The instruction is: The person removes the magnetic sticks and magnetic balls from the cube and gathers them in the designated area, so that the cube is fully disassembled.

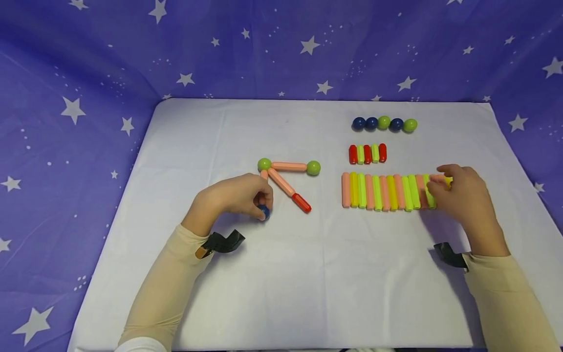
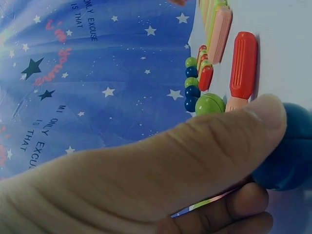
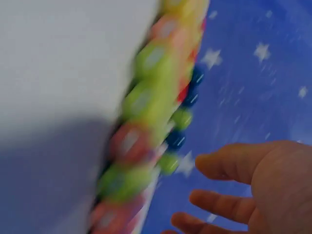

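Note:
My left hand [image 1: 239, 195] pinches a dark blue ball [image 1: 264, 212] between thumb and fingers, low over the white cloth. A green ball [image 1: 264, 164] just beyond it has several pink sticks meeting at it. One pink stick [image 1: 289, 166] runs right to a second green ball [image 1: 313, 168]. A diagonal pink stick [image 1: 281, 182] ends at a short red stick [image 1: 301, 203]. Another pink stick [image 1: 264, 174] goes toward the blue ball, partly hidden by my fingers. My right hand [image 1: 468, 200], fingers loosely bent and holding nothing visible, hovers over the right end of a stick row [image 1: 378, 193].
Long pink, yellow and lime sticks make up that row. Behind it lie short red and lime sticks [image 1: 367, 154], then a line of blue and green balls [image 1: 384, 122]. A purple star-patterned curtain [image 1: 281, 49] surrounds the white-covered table [image 1: 308, 293].

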`<state>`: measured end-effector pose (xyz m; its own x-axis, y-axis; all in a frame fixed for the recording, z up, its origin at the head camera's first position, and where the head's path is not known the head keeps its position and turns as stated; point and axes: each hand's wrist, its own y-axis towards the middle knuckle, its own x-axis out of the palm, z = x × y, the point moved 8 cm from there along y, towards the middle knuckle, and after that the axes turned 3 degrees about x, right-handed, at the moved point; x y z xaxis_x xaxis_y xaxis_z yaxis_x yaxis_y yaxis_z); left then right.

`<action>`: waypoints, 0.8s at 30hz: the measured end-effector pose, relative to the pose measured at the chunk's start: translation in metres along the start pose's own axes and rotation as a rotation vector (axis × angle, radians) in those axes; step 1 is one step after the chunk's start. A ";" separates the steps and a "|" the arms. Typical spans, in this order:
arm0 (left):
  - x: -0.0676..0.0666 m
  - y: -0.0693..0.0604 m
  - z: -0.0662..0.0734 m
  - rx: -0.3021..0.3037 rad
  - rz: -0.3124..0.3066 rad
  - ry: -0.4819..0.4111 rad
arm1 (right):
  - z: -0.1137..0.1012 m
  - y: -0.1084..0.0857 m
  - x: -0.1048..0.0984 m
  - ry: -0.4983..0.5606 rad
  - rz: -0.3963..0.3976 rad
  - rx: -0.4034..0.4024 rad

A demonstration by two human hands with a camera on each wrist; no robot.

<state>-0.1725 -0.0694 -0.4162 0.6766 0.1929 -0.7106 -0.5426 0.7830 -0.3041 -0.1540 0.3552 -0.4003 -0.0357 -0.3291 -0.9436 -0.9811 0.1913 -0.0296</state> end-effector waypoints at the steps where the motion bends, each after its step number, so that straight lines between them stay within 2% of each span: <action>1: 0.000 0.000 -0.001 -0.003 -0.001 -0.001 | -0.013 -0.001 0.001 0.008 0.004 -0.032; 8: 0.000 0.000 -0.001 -0.002 -0.003 -0.012 | -0.108 -0.015 0.020 0.076 0.018 -0.307; 12: 0.000 0.000 -0.002 0.002 -0.001 -0.017 | -0.159 -0.025 0.040 0.109 -0.011 -0.469; 14: 0.000 0.000 -0.003 0.001 -0.001 -0.020 | -0.181 -0.030 0.053 0.119 -0.052 -0.534; 18: 0.001 0.000 -0.004 0.004 0.000 -0.022 | -0.216 -0.039 0.076 0.133 -0.156 -0.614; 24: -0.001 0.001 -0.002 0.020 0.005 -0.024 | -0.255 -0.050 0.103 0.122 -0.272 -0.701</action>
<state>-0.1744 -0.0704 -0.4176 0.6855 0.2110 -0.6968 -0.5364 0.7935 -0.2874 -0.1566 0.0762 -0.4116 0.2438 -0.3887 -0.8885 -0.8481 -0.5298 -0.0009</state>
